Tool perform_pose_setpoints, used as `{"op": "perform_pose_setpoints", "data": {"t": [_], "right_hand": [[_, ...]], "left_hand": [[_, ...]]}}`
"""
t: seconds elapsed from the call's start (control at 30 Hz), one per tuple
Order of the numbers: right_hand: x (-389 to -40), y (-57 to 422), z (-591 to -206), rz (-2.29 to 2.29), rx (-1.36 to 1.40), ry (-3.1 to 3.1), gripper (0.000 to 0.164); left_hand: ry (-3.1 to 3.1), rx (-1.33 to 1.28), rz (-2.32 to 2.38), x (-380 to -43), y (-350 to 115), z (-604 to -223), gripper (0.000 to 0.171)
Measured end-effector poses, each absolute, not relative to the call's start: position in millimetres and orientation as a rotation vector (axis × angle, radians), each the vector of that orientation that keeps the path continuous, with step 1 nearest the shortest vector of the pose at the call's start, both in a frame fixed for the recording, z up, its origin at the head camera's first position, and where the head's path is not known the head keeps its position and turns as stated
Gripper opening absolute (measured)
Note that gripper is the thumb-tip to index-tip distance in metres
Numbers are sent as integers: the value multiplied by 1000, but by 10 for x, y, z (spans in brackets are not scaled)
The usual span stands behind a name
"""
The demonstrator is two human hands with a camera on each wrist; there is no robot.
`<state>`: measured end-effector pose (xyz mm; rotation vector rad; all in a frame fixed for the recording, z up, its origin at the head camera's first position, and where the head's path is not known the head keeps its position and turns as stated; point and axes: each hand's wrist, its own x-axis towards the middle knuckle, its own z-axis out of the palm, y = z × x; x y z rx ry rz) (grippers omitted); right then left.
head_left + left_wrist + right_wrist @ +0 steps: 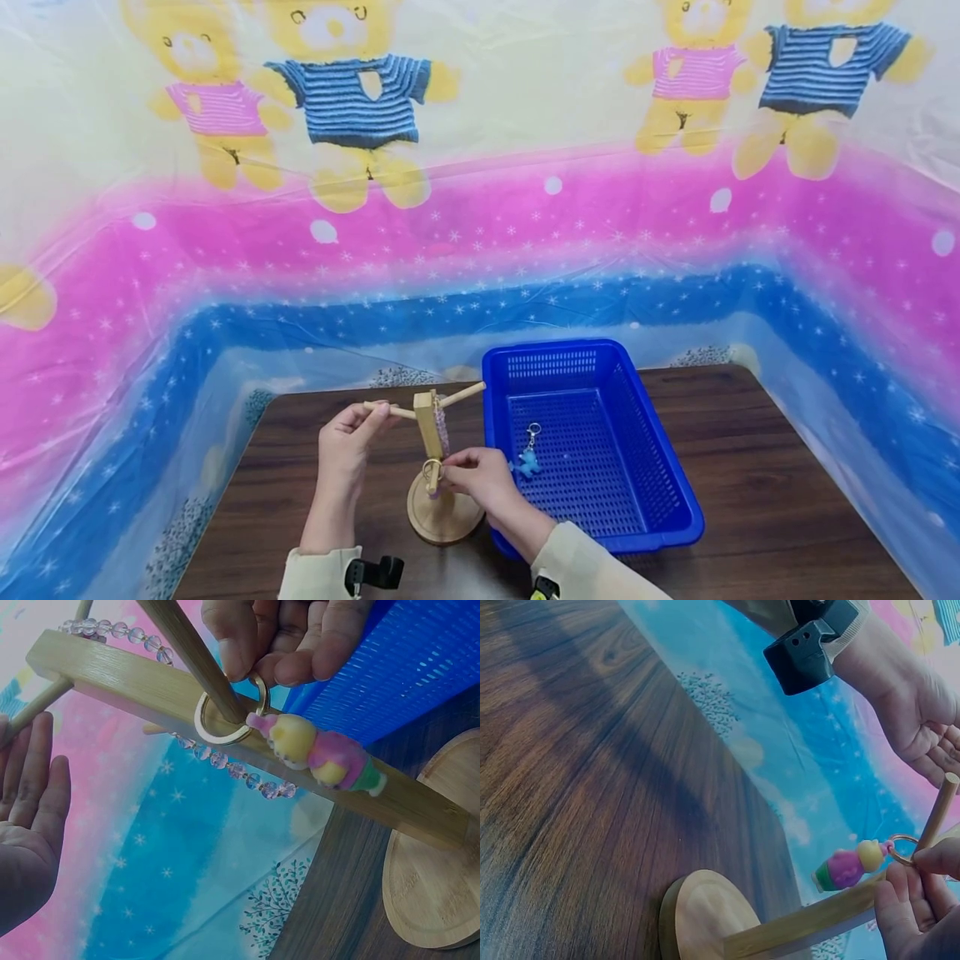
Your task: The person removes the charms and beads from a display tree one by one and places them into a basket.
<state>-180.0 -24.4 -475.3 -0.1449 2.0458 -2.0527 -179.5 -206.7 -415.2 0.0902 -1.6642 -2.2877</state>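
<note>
From my remote seat, I saw the left hand (pixel 347 442) pinching the left peg (pixel 405 412) of one wooden stand (pixel 431 429); the head view showed three pegs. One beaded strand (pixel 442 429) hung on it. One metal ring (pixel 225 739) encircled the front peg (pixel 187 652), pinched by the right hand (pixel 487 483); both wrist views revealed its single yellow, pink and green charm (pixel 337 761), largely hidden from the head. Rightmost, one blue basket (pixel 662 433) contained one blue keychain (pixel 529 463), which only the head view showed.
</note>
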Motion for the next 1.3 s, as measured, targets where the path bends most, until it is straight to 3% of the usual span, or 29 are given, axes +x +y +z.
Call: {"op": "perform_pose_setpoints", "data": {"t": [0.7,0.97,1.3], "right_hand": [[-1680,-126,-4626,-1877,-355,2236,12],[-1633,-89,-4582,-1830,-432,2246,11],[-1584,-62,-4541,-1815,-475,2236,12]], "left_hand": [[-1640,42,-2300,-1787,-2052,-4163,18],[-1670,61,-2274,-1788,-2050,-4157,30],[-1697,69,-2258,-1789,-2052,-4158,31]]}}
